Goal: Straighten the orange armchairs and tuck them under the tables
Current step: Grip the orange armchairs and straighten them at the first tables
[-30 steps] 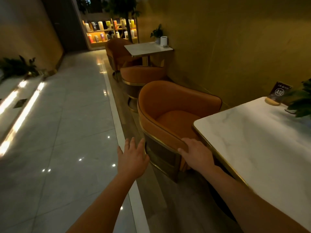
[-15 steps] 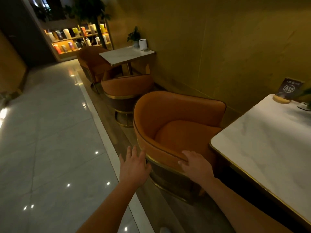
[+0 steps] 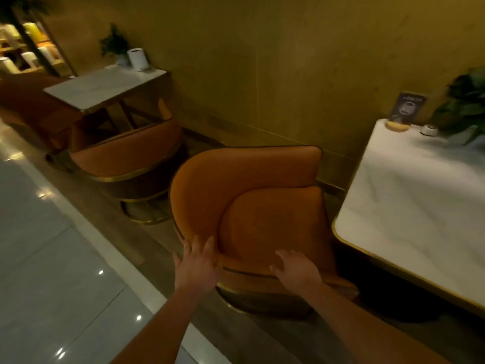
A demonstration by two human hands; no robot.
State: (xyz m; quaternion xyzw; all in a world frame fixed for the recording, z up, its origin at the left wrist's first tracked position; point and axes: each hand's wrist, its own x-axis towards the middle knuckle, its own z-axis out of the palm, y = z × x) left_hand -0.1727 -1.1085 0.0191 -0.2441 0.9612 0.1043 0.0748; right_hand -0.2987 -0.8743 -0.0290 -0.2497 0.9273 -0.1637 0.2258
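An orange armchair (image 3: 252,195) with a gold band stands just below me, its seat facing right toward the white marble table (image 3: 409,211). My left hand (image 3: 198,264) lies flat on the near curved rim of the backrest, fingers spread. My right hand (image 3: 296,271) rests on the near armrest edge, fingers curled over it. The chair's seat front sits close to the table's left edge. A second orange armchair (image 3: 128,158) is tucked at a farther marble table (image 3: 102,85). A third orange armchair (image 3: 26,106) sits beyond that table.
On the near table stand a sign holder (image 3: 405,109), a small white object (image 3: 429,130) and a potted plant (image 3: 467,106). The far table holds a plant (image 3: 115,46) and a white cylinder (image 3: 137,59). A yellow wall runs behind; glossy tile floor (image 3: 52,258) lies left.
My view has swung right and closer over the chair. My left hand moved from the air onto the backrest rim. My right hand stays on the chair's near edge.
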